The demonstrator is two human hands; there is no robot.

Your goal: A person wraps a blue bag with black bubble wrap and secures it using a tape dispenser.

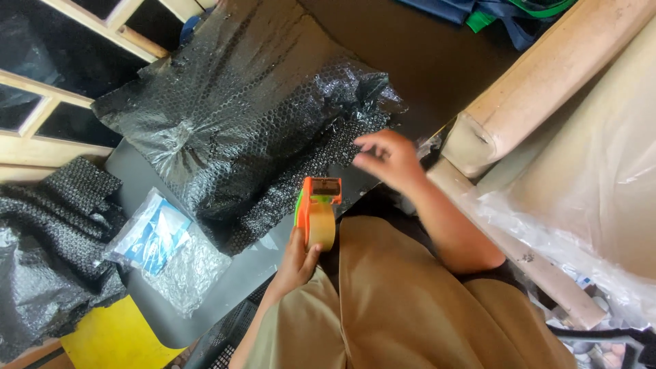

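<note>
The left hand gripped an orange tape dispenser (tan roll loaded). The right hand, fingers loosely spread and holding nothing, hovered at the black bubble-wrapped parcel.

Soft daylight from the right, glare on black bubble wrap, right hand above it motion-blurred, upper-left corner dim.

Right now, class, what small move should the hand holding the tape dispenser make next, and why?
Probably bring the tape dispenser up to the black bubble-wrap bundle. The left hand holds it just short of the wrap's loose edge, while the right hand is at that edge, seemingly pressing it flat.
</note>
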